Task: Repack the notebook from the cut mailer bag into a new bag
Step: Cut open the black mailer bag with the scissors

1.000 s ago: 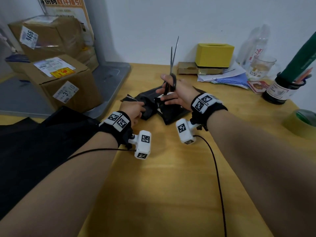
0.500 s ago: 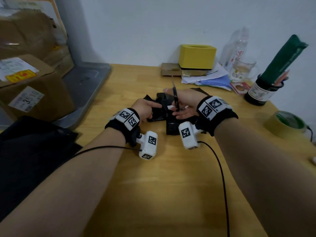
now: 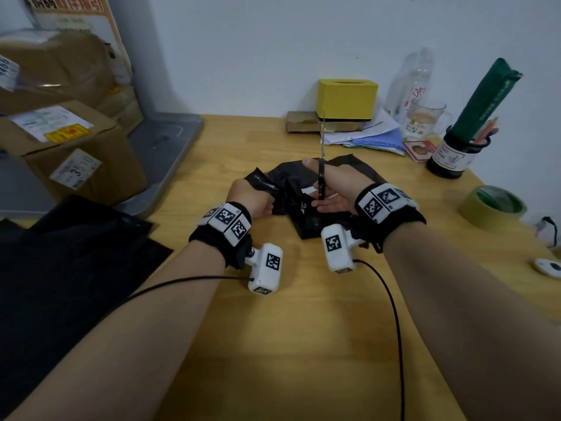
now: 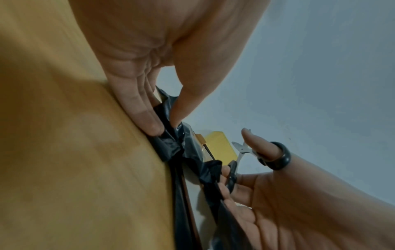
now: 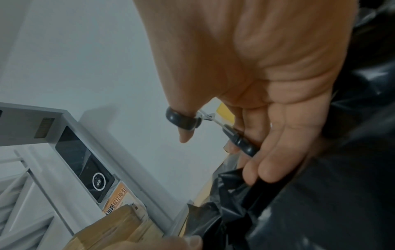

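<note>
The cut black mailer bag [image 3: 288,186] lies crumpled on the wooden desk [image 3: 303,344]. My left hand [image 3: 253,197] pinches its left edge between thumb and fingers [image 4: 149,121]. Inside the opening a pale notebook edge [image 4: 193,187] shows. My right hand [image 3: 331,191] holds black-handled scissors [image 3: 322,165] with the blades pointing up. Its thumb is through one loop [image 5: 181,120], and its fingertips [image 5: 265,174] also hook the bag's right edge. A stack of flat black bags [image 3: 69,268] lies at the left.
Cardboard parcels [image 3: 69,147] and a grey metal platform [image 3: 165,150] stand at the left. Along the back wall are a yellow box [image 3: 346,98], papers [image 3: 373,135], a glass mug [image 3: 428,117] and a pen jar [image 3: 452,153]. A tape roll [image 3: 491,208] sits at the right.
The scissor blades, spread and raised a second ago, now stand together. My left hand shifted from poking at the bag to pinching its edge. The right fingers hooked the bag.
</note>
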`<state>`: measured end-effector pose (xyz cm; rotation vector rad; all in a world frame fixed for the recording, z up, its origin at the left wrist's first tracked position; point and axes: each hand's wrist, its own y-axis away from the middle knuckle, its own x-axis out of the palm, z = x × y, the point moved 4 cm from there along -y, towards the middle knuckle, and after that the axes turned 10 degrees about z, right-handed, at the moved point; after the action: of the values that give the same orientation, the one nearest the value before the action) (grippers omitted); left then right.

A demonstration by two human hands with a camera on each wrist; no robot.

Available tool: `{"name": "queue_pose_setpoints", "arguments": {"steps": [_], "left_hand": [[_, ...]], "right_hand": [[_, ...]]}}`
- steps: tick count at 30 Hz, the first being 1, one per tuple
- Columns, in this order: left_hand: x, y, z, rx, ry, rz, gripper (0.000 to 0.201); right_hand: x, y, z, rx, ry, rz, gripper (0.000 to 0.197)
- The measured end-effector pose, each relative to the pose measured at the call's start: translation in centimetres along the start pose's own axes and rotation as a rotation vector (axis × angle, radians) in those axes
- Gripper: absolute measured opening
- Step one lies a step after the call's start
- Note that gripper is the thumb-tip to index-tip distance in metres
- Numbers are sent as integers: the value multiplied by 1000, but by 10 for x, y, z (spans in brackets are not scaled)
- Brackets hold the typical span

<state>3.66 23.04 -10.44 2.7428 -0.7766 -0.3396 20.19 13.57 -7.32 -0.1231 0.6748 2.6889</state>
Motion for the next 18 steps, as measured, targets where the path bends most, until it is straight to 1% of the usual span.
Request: {"name": "queue_pose_setpoints", "arguments": {"steps": [2,8,11,14,16,18], "left_hand": [[0,6,4,-9,-69,-7,12],[-3,23,11,-43,-153,-2,12],[-7,36,11,-71,-196,10,6],[-12,47,11,-166,-223,61,10],[-15,52,11,-183,-229,68,13],[-15,55,11,-170,-206,57,15]], "right_hand": [[0,5,-4,5,-13,11,55],[2,22,-12,10,13,18,56],[3,29,-16,9,19,12,60],[3,35,-20,11,21,7,68],[4,39,-21,14,32,9,70],[5,42,-22,6,51,9,70]]}}
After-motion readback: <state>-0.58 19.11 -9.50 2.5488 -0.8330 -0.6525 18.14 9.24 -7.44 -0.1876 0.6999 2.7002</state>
